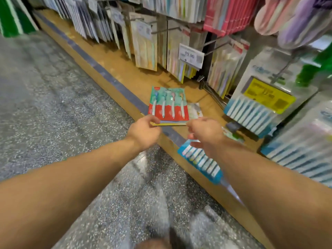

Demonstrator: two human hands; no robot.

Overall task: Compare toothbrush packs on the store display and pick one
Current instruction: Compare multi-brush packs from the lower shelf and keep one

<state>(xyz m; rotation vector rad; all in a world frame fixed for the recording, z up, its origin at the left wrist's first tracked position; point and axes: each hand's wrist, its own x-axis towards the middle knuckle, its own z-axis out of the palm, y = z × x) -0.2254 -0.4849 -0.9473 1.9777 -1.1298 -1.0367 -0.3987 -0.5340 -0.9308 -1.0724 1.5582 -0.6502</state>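
Red and teal card makes up the flat toothbrush pack (168,105) lying on the tan wooden base shelf (115,62) of a store display, its near edge hanging just over the shelf's blue-grey front strip (107,76). Four slim brushes sit side by side under clear plastic on its face. It rests on top of other flat packs: a yellow edge (170,124) shows beneath it and a pale pack (195,110) pokes out at its right. The left hand (143,132) reaches in with thumb and fingers curled at the pack's near left corner, pinching it. The right hand (204,132) is at the near right corner, fingers bent loosely; motion blur hides whether they grasp anything, so I cannot tell. Under the right wrist lies a blue pack (201,160) with a row of white handles, tilted across the shelf edge. Above the shelf, rows of thin rectangular packs (145,49) hang from metal pegs, pale and pastel, with a white price tag (191,55) among them. At right, larger clear blister packs (260,105) with white and blue brushes hang close, one bearing a yellow label (269,95). Pink and lilac padded shapes (291,17) hang top right. The floor (53,105) is speckled grey stone, glossy and blurred.
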